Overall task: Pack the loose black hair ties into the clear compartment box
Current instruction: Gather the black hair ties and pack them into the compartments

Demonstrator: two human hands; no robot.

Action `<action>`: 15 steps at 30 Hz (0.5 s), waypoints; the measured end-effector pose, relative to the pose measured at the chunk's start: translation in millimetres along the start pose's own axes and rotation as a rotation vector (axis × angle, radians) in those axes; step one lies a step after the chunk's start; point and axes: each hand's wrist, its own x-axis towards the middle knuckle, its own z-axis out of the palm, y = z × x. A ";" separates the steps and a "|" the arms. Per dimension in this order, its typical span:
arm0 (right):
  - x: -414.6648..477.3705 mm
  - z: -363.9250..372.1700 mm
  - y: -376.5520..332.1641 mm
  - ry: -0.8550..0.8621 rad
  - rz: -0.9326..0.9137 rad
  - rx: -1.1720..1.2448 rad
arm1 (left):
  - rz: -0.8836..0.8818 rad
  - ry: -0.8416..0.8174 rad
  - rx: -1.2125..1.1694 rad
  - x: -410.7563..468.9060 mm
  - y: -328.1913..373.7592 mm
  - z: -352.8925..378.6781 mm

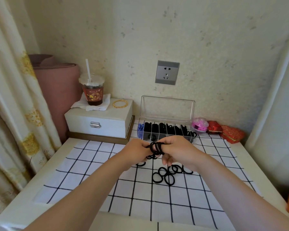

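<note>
Grips with the left hand (137,153), fingers curled, the left side of a bunch of black hair ties (155,148) looped round the curled fingers of the right hand (178,151), both held close together above the checked cloth (90,164). Has more loose hair ties (168,175) scattered on the cloth just below the right hand, and the clear compartment box (167,130), lid raised, just beyond both hands.

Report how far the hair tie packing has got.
Done: the rear compartments of the open clear compartment box already hold black ties. In hand: the left hand and right hand grip a bundle of black hair ties between them, just in front of the box. Left: several loose ties lie on the checked cloth, so it is well along, not finished.
</note>
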 end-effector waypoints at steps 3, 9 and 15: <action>0.4 0.9 4.3 0.041 0.013 -0.020 | -0.011 -0.063 -0.046 2.4 3.0 4.0; 0.7 -3.7 16.8 0.145 0.030 -0.170 | -0.063 -0.308 -0.243 5.6 3.9 5.3; 0.2 -4.1 21.4 0.277 -0.076 -0.464 | -0.037 -0.345 -0.362 4.5 4.8 9.9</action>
